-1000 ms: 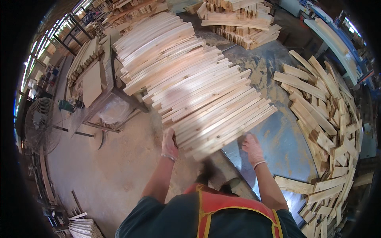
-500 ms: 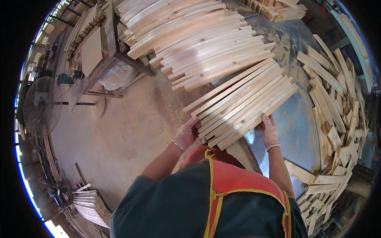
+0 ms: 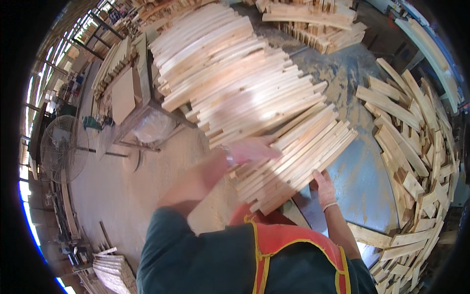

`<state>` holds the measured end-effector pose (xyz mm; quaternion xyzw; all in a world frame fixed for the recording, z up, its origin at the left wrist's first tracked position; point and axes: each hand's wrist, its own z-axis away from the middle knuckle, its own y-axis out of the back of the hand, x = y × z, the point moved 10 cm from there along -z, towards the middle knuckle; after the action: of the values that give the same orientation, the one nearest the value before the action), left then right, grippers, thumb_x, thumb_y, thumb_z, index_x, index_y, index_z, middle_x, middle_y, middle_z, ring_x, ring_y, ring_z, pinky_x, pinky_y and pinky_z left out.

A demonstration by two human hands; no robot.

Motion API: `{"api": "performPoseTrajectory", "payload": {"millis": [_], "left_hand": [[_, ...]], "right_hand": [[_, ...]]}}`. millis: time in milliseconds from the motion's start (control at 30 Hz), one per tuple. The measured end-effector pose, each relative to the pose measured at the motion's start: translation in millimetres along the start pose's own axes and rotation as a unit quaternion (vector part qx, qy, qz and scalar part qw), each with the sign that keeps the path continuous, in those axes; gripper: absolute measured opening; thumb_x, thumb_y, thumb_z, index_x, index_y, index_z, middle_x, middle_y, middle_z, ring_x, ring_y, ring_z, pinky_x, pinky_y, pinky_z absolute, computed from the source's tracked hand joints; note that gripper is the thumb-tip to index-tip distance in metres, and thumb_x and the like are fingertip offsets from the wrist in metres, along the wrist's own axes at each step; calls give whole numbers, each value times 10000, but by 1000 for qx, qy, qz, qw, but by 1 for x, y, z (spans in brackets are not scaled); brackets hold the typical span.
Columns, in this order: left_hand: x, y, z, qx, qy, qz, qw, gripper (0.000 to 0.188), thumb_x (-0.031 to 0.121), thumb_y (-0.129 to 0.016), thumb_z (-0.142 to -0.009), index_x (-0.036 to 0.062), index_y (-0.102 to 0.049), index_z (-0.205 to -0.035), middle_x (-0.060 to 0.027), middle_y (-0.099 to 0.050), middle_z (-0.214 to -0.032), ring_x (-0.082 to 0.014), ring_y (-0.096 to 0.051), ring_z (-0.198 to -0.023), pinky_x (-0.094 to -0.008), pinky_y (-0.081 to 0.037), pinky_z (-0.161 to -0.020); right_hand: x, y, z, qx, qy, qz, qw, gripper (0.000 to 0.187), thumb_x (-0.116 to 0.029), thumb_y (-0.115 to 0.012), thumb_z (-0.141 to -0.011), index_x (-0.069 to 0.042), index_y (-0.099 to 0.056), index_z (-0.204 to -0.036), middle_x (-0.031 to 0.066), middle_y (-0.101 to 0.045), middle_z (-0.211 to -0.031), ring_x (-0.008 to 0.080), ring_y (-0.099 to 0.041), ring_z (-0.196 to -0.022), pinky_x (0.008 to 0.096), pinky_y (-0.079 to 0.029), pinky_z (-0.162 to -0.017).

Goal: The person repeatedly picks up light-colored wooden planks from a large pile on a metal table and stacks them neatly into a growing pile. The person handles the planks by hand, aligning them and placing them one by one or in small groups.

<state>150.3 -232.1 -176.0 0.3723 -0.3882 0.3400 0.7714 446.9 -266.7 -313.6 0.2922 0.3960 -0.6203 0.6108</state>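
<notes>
A loose row of pale wooden strips (image 3: pixel 298 159) lies side by side in front of me, slanting up to the right. My gloved right hand (image 3: pixel 324 190) grips the near edge of the outermost strip, thumb on top; its other fingers are partly hidden below. Over the left part of this row is my left hand (image 3: pixel 252 151), also gloved and smeared by motion. Its fingers look stretched out across the strips, and I cannot tell whether they touch. Farther off, a bigger layer of similar strips (image 3: pixel 230 83) adjoins the row.
A heap of offcut boards (image 3: pixel 406 142) lies on the right, beside a blue-grey metal tabletop (image 3: pixel 364 171). More stacked wood (image 3: pixel 313 24) stands at the far side. On the left are a workbench (image 3: pixel 142 105), a wire-caged fan (image 3: pixel 63 142) and a bundle of slats (image 3: pixel 113 269) on the floor.
My left hand has let go of the strips' left ends and moved up and right over them. My right hand keeps its hold on the near edge. The view has shifted slightly.
</notes>
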Motion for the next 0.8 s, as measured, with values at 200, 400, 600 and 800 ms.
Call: {"api": "performPoseTrajectory", "payload": {"millis": [200, 400, 600, 800], "left_hand": [[40, 13, -18, -20, 37, -210, 977, 931, 295, -675, -851, -1, -298, -1648, -337, -708, -1169, -395, -732, -990, -461, -585, -872], [-24, 218, -12, 235, 23, -564, 792, 638, 432, -599, -998, 63, -491, -1508, -157, -641, -1394, -256, -650, -1207, -449, -547, -996], [-93, 353, 21, 418, 13, -639, 646, 597, 243, -641, -948, 133, -506, -1520, -106, -549, -1466, -320, -529, -1314, -455, -425, -1086], [-90, 223, 94, 500, -44, -503, 704, 608, 101, -692, -858, 67, -569, -1452, -151, -589, -1403, -386, -550, -1309, -540, -447, -1117]], "right_hand": [[4, 2, -1, 36, 31, -51, 998, 685, -274, -730, -995, -17, -451, -1566, 105, -612, -1437, 219, -578, -1300, 354, -450, -1129], [-8, -10, 6, 111, 32, -6, 993, 706, -301, -766, -974, -15, -454, -1539, 108, -635, -1389, 219, -601, -1245, 355, -469, -1094], [-1, -14, 7, 144, -56, 94, 983, 738, -422, -748, -972, -42, -465, -1538, 106, -693, -1272, 212, -682, -1056, 367, -573, -874], [-5, -33, 12, 142, -98, 142, 975, 715, -460, -771, -960, -40, -498, -1470, 118, -712, -1123, 189, -686, -860, 357, -587, -716]]}}
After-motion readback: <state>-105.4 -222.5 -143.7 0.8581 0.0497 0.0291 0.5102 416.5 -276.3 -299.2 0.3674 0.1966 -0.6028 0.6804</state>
